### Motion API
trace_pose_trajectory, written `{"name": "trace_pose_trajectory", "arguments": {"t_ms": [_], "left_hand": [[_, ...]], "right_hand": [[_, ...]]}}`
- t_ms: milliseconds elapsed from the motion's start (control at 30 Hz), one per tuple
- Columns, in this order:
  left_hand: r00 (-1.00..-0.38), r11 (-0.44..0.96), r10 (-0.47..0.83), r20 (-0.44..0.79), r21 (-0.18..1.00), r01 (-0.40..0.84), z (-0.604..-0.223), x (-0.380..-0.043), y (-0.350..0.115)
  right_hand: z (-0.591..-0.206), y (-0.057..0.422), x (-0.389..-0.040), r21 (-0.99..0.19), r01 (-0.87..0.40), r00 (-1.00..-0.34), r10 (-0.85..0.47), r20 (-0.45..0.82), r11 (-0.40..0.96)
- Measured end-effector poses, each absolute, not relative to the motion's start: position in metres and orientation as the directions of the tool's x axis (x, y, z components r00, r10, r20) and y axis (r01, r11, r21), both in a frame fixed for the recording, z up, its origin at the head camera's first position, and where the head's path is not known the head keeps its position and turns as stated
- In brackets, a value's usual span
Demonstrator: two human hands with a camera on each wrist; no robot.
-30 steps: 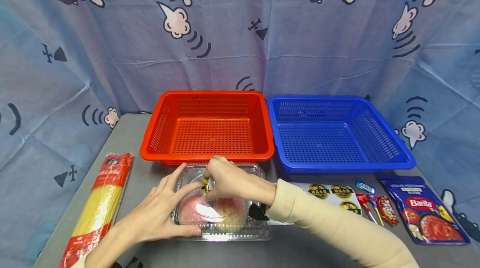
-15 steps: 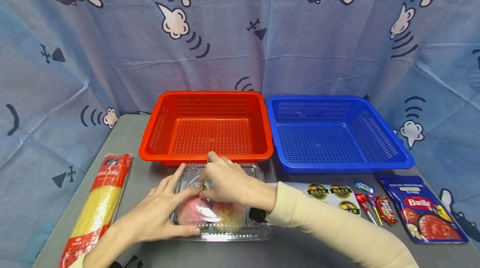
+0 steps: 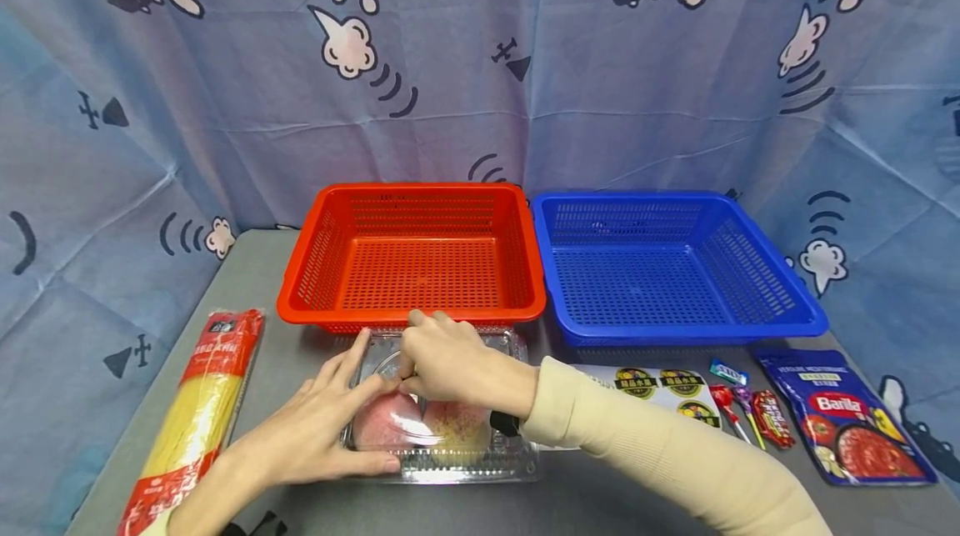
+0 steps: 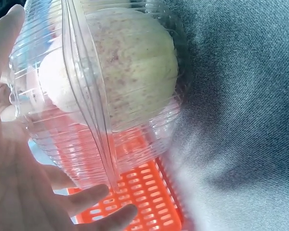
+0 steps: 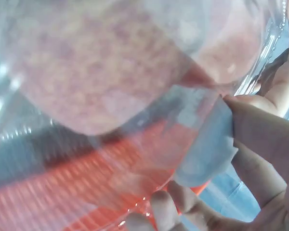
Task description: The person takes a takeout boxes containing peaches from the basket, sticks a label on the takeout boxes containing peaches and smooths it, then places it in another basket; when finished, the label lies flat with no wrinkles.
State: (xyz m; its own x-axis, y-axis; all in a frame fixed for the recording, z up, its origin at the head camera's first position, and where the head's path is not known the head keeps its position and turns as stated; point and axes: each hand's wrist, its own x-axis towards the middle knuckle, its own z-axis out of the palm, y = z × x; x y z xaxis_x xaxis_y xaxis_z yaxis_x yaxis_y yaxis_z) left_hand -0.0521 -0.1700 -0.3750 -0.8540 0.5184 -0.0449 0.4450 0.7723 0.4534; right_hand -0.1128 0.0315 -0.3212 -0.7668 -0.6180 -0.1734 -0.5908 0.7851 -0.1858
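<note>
A clear plastic clamshell box holding peaches sits in front of the red basket. My left hand rests against its left side in the head view, fingers spread and thumb along the front. In the left wrist view that hand lies beside the ridged plastic wall. My right hand is over the lid with curled fingers. The right wrist view shows its finger and thumb pinching the edge of a sticker, seen as a greyish flap at the lid. In the head view the sticker is hidden behind the hand.
A red basket and a blue basket stand behind. A noodle packet lies left. To the right are a sticker sheet, lollipops, small wrapped sweets and a Barilla sauce pouch.
My right hand has shifted slightly left and lower over the lid. The yellow-and-black sticker seen in its fingers earlier is now covered in the head view. My left hand stays put.
</note>
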Motion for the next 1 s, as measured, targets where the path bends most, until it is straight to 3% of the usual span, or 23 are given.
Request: {"name": "trace_pose_trajectory", "arguments": {"t_ms": [333,1000], "left_hand": [[-0.855,0.775,0.516,-0.042,0.449,0.445,-0.375,-0.052,-0.170],[-0.863,0.788,0.501,-0.063,0.445,0.425,-0.372,-0.052,-0.169]], "right_hand": [[-0.313,0.032,-0.114,-0.113,-0.537,-0.787,-0.545,-0.291,0.836],[-0.313,0.053,-0.117,-0.156,-0.478,-0.818,-0.503,-0.280,0.865]]}}
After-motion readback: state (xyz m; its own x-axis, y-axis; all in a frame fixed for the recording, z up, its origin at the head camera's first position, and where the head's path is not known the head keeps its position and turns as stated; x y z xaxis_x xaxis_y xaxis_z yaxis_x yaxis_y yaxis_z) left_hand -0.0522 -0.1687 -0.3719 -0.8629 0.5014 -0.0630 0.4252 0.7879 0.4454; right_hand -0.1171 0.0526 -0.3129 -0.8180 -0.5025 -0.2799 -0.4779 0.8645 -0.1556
